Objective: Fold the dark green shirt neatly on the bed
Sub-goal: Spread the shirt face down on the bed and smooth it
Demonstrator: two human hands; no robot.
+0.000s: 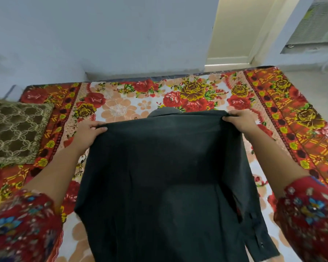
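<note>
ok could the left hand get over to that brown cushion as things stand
Probably yes: the brown cushion lies just left of the left hand, with only bedspread between them. But that hand grips the dark green shirt at a shoulder, so it would have to let go first.

Shirt (165,176) over bed (273,103) centre; cushion (15,129) left; doorway (235,29) behind right.
</note>
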